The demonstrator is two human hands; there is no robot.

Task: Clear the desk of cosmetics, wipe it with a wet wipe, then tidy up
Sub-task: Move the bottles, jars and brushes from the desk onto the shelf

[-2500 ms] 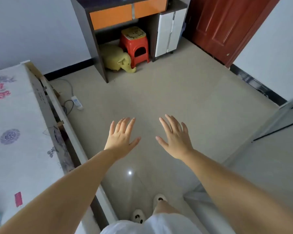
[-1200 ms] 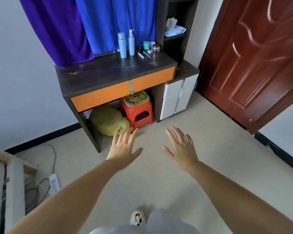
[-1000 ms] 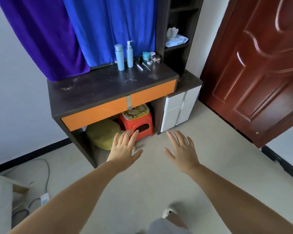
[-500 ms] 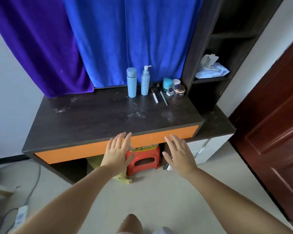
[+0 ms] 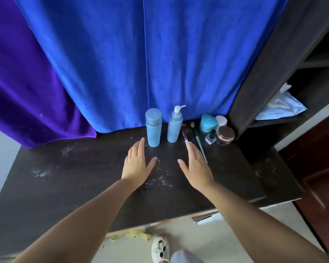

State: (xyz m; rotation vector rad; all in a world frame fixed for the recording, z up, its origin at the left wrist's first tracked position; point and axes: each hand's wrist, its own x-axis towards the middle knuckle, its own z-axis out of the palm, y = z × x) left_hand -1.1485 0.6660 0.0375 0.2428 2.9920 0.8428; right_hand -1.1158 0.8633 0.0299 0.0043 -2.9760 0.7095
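A dark desk (image 5: 68,179) carries white dust smears and a row of cosmetics at its back. A light blue capped bottle (image 5: 153,127) and a pump bottle (image 5: 174,126) stand upright side by side. To their right lie a makeup brush (image 5: 185,135) and a thin green stick (image 5: 199,142), then a teal jar (image 5: 207,124), a white-lidded jar (image 5: 221,120), a small glass bottle (image 5: 210,139) and a rose-gold-lidded jar (image 5: 224,135). My left hand (image 5: 137,162) hovers open just before the capped bottle. My right hand (image 5: 196,165) hovers open, fingertips at the brush handle. Both hold nothing.
Blue cloth (image 5: 150,59) and purple cloth (image 5: 21,82) hang behind the desk. A dark shelf unit (image 5: 273,59) rises at the right, with a wet wipe pack (image 5: 281,107) on a shelf. A red-brown door (image 5: 323,158) stands far right. My shoe (image 5: 160,249) shows below.
The view has swung from the floor up to the desk and closed in. Both open hands have moved forward over the desk top, close to the bottles.
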